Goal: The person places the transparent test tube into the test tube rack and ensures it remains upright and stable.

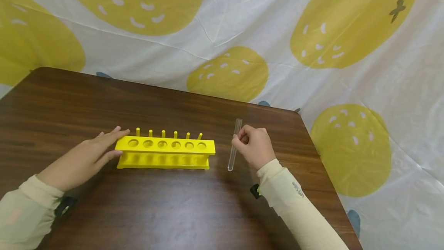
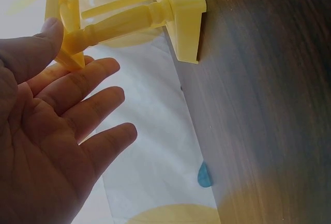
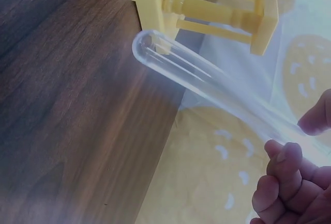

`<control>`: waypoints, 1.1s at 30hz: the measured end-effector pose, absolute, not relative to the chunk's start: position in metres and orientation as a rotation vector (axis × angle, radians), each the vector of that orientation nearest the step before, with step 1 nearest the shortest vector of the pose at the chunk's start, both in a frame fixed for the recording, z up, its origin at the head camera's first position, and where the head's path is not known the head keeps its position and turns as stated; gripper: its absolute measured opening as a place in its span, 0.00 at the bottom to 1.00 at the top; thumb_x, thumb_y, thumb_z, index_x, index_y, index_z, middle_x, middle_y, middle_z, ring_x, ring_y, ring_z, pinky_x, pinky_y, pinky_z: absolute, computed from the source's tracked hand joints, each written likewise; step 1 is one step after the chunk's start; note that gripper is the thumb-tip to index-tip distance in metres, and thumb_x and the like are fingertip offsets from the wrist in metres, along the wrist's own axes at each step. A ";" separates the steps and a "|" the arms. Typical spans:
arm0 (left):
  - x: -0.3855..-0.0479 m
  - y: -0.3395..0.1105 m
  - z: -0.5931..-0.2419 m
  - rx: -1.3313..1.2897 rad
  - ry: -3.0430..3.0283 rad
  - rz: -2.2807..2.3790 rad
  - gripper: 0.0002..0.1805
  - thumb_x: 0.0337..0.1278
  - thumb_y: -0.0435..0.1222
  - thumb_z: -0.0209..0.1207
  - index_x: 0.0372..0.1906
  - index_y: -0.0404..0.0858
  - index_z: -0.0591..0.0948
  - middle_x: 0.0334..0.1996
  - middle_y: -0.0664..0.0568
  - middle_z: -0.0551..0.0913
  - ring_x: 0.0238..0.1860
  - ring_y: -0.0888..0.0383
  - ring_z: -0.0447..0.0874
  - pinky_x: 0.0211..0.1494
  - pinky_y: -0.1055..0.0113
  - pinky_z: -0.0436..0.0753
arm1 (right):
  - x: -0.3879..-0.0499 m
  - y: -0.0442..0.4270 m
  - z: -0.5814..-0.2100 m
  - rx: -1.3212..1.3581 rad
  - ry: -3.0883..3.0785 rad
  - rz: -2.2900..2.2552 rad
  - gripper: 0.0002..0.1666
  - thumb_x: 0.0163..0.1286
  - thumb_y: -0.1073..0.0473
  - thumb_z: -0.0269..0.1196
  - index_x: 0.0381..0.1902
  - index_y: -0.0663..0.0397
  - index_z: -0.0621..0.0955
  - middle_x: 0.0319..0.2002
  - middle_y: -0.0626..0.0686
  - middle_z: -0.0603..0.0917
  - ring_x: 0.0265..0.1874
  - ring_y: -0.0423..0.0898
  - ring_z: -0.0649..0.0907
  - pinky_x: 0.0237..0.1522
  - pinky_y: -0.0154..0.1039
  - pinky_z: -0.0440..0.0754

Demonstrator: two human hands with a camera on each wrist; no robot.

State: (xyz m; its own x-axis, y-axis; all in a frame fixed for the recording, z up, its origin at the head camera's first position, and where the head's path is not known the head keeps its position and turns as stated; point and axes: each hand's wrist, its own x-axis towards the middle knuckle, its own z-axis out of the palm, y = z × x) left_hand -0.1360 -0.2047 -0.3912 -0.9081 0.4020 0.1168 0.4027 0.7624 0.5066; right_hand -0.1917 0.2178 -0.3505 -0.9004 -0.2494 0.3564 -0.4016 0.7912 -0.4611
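A yellow test tube rack (image 1: 164,146) stands upright on the brown table, its row of round holes and its back row of pegs showing no tubes. My left hand (image 1: 84,157) is at the rack's left end, thumb and index finger pinching the end of its top plate; in the left wrist view the other fingers of that hand (image 2: 77,110) stretch away loosely. To the right of the rack, my right hand (image 1: 254,146) pinches a clear glass test tube (image 1: 231,159) by its upper part. The tube tilts slightly, rounded end down, apart from the rack. In the right wrist view the tube (image 3: 191,76) looks empty.
The dark wood-grain table (image 1: 166,211) ends at a back edge and a slanting right edge. Behind and beside it hangs a white cloth (image 1: 236,30) printed with yellow fruit shapes.
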 end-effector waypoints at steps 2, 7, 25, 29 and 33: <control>-0.136 -0.205 -0.391 -0.674 -2.942 -0.848 0.33 0.77 0.42 0.57 0.79 0.37 0.63 0.75 0.28 0.59 0.67 0.17 0.63 0.65 0.23 0.65 | -0.193 0.217 -0.349 0.506 -2.686 0.779 0.13 0.67 0.61 0.65 0.22 0.52 0.79 0.14 0.44 0.74 0.16 0.43 0.72 0.32 0.42 0.78; -0.136 -0.205 -0.390 -0.676 -2.927 -0.844 0.32 0.77 0.41 0.58 0.78 0.37 0.64 0.75 0.28 0.60 0.67 0.18 0.63 0.65 0.25 0.66 | -0.193 0.214 -0.345 0.504 -2.645 0.781 0.13 0.67 0.61 0.65 0.22 0.52 0.78 0.13 0.44 0.73 0.17 0.46 0.72 0.56 0.51 0.75; -0.136 -0.204 -0.391 -0.670 -2.929 -0.866 0.33 0.76 0.41 0.58 0.79 0.38 0.63 0.75 0.28 0.60 0.67 0.18 0.62 0.65 0.25 0.67 | -0.193 0.206 -0.335 0.516 -2.571 0.824 0.13 0.66 0.62 0.65 0.22 0.52 0.77 0.15 0.45 0.75 0.18 0.46 0.73 0.57 0.48 0.72; -0.136 -0.204 -0.391 -0.653 -2.940 -0.870 0.33 0.77 0.41 0.58 0.79 0.38 0.64 0.76 0.29 0.60 0.67 0.18 0.62 0.65 0.25 0.67 | -0.193 0.204 -0.332 0.538 -2.558 0.823 0.13 0.66 0.62 0.65 0.22 0.52 0.77 0.15 0.45 0.74 0.18 0.46 0.73 0.57 0.48 0.72; -0.134 -0.204 -0.391 -0.644 -2.945 -0.881 0.33 0.77 0.42 0.58 0.79 0.38 0.64 0.76 0.29 0.60 0.68 0.18 0.62 0.66 0.25 0.66 | -0.192 0.202 -0.331 0.555 -2.544 0.814 0.13 0.66 0.62 0.65 0.22 0.52 0.77 0.14 0.45 0.74 0.18 0.45 0.73 0.57 0.47 0.72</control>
State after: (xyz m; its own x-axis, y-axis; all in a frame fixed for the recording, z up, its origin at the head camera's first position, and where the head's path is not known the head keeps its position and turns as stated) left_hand -0.1345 -0.2044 -0.3913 -0.9158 0.3845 0.1160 0.3850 0.7584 0.5260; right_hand -0.1919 0.2023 -0.3308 -0.8364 -0.2438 0.4909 -0.4835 0.7500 -0.4513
